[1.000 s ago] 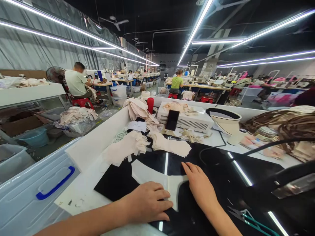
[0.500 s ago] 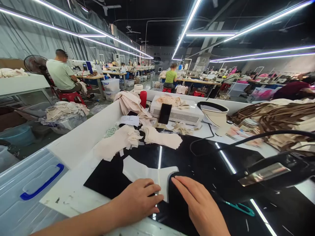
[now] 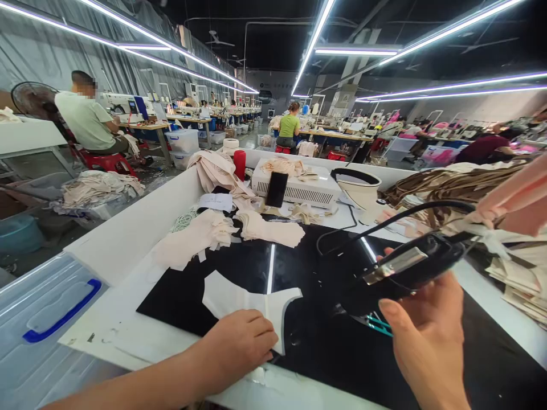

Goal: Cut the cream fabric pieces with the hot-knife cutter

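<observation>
A white cloth piece (image 3: 243, 293) with a curved upper edge and a folded right part lies on the glossy black board (image 3: 179, 302). My left hand (image 3: 241, 350) is on its lower edge, fingers bent and pressed together, the fingertips partly hidden. Over the right of the board, my right hand (image 3: 431, 319) grips a black corded tool (image 3: 397, 276) with a shiny metal plate; its exact kind is unclear. My thumb lies on the near side, with fingers behind. A teal handle (image 3: 378, 324) shows under the tool; whether my hand touches it I cannot tell.
Stacks of cream cloth pieces (image 3: 271, 228), a phone (image 3: 277, 189) and a white vented box (image 3: 311, 191) stand behind the board. Brown and cream strips (image 3: 444, 185) lie at right, pink cloth (image 3: 519, 205) in front. A lidded bin (image 3: 47, 313) is at left.
My right hand has left the cloth's edge, moved right and taken the black tool, now further left and higher. My left fingers have drawn together. The teal handle appears further left.
</observation>
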### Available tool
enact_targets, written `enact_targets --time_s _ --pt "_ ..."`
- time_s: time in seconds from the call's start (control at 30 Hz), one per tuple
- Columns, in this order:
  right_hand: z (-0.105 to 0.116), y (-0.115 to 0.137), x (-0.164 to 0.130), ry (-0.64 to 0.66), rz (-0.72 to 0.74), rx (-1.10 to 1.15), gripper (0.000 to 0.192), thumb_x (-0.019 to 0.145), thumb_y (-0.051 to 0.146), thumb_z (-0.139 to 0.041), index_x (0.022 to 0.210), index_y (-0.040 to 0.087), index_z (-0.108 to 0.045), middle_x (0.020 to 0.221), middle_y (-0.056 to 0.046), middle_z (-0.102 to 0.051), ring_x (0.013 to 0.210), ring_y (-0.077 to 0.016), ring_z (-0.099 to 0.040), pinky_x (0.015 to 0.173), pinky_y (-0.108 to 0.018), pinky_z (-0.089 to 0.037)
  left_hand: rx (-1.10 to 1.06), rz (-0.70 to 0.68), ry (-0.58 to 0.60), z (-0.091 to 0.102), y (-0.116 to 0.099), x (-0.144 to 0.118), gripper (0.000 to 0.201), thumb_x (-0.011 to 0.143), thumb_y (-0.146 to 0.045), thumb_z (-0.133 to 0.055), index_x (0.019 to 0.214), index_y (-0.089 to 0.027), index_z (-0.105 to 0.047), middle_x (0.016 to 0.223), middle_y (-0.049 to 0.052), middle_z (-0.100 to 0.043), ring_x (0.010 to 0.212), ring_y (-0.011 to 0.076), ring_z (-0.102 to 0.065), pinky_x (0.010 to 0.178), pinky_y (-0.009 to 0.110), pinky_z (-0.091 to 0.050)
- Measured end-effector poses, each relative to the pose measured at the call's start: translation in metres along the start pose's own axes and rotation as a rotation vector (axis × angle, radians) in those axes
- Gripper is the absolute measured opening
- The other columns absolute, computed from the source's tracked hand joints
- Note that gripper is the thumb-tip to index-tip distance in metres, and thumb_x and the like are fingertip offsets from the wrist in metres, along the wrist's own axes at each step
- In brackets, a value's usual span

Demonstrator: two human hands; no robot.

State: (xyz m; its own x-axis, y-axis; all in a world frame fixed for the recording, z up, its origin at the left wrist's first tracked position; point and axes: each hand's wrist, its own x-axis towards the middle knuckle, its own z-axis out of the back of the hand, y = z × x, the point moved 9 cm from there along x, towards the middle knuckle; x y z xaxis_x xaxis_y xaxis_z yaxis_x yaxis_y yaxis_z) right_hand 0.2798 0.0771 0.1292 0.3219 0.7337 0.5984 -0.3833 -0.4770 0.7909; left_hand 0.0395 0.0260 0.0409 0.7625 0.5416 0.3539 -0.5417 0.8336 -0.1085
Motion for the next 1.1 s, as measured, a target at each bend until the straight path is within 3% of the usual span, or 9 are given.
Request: enact_targets --time_s 0.07,0.13,0.23,0.4,0.53,0.77,1.1 --pt "-0.014 -0.002 0.007 0.029 -0.048 0.154 0.055 0.083 0.047 -0.084 0.129 0.027 -0.061 0.122 -0.007 -0.074 0.103 -0.0266 -0.076 0.091 -0.048 -0.063 0.014 -0.040 0.004 -0.003 -0.002 0.004 0.012 0.098 -0.019 -0.073 0.100 -0.015 -0.062 0.097 0.004 -0.071 0.090 0.0195 -0.068 0.083 0.031 -0.056" --pt "-0.018 -0.001 0.011 -0.010 -0.044 0.243 0.037 0.084 0.039 -0.085 0.110 0.024 -0.062 0.102 0.000 -0.075 0.080 -0.0184 -0.075 0.079 -0.040 -0.064 0.048 -0.106 0.016 -0.007 -0.006 0.007 0.008 0.098 -0.016 -0.070 0.098 -0.014 -0.063 0.094 0.005 -0.070 0.089 0.0199 -0.068 0.085 0.032 -0.056" --pt "-0.023 0.003 0.010 -0.035 -0.032 0.263 0.037 0.081 0.032 -0.087 0.103 0.024 -0.059 0.093 0.003 -0.073 0.072 -0.0154 -0.071 0.072 -0.036 -0.061 0.069 -0.179 0.008 -0.012 -0.011 0.010 0.006 0.101 -0.015 -0.064 0.095 -0.013 -0.064 0.091 0.004 -0.069 0.088 0.0195 -0.066 0.087 0.031 -0.056" --pt "-0.039 0.015 -0.009 0.075 -0.018 0.347 0.048 0.082 0.022 -0.086 0.121 0.028 -0.058 0.095 0.002 -0.072 0.071 -0.0161 -0.070 0.066 -0.034 -0.059 0.062 -0.197 -0.016 -0.014 -0.013 0.014 0.023 0.103 -0.007 -0.055 0.083 -0.017 -0.061 0.082 0.003 -0.067 0.079 0.0161 -0.063 0.083 0.028 -0.055" --pt "-0.048 0.022 -0.036 0.113 -0.043 0.509 0.062 0.089 0.027 -0.081 0.142 0.033 -0.050 0.086 0.004 -0.069 0.063 -0.0165 -0.066 0.057 -0.034 -0.058 0.018 -0.172 -0.004 -0.015 -0.012 0.014 0.023 0.102 -0.007 -0.055 0.083 -0.016 -0.062 0.085 0.004 -0.069 0.084 0.0164 -0.067 0.088 0.029 -0.055" --pt "-0.069 0.031 -0.069 0.155 -0.065 0.673 0.057 0.094 0.034 -0.075 0.144 0.031 -0.047 0.085 0.002 -0.065 0.064 -0.0166 -0.064 0.055 -0.033 -0.058 -0.194 0.004 -0.083 -0.014 0.003 0.010 0.011 0.101 -0.013 -0.061 0.094 -0.016 -0.068 0.097 0.003 -0.075 0.091 0.0157 -0.069 0.087 0.027 -0.056" --pt "-0.080 0.025 -0.071 0.115 -0.061 0.690 0.054 0.097 0.032 -0.071 0.145 0.032 -0.046 0.087 0.002 -0.065 0.065 -0.0159 -0.065 0.057 -0.033 -0.060 -0.375 0.096 -0.122 -0.017 0.017 0.008 0.011 0.100 -0.013 -0.063 0.093 -0.018 -0.071 0.100 0.001 -0.077 0.091 0.0164 -0.069 0.086 0.026 -0.054"
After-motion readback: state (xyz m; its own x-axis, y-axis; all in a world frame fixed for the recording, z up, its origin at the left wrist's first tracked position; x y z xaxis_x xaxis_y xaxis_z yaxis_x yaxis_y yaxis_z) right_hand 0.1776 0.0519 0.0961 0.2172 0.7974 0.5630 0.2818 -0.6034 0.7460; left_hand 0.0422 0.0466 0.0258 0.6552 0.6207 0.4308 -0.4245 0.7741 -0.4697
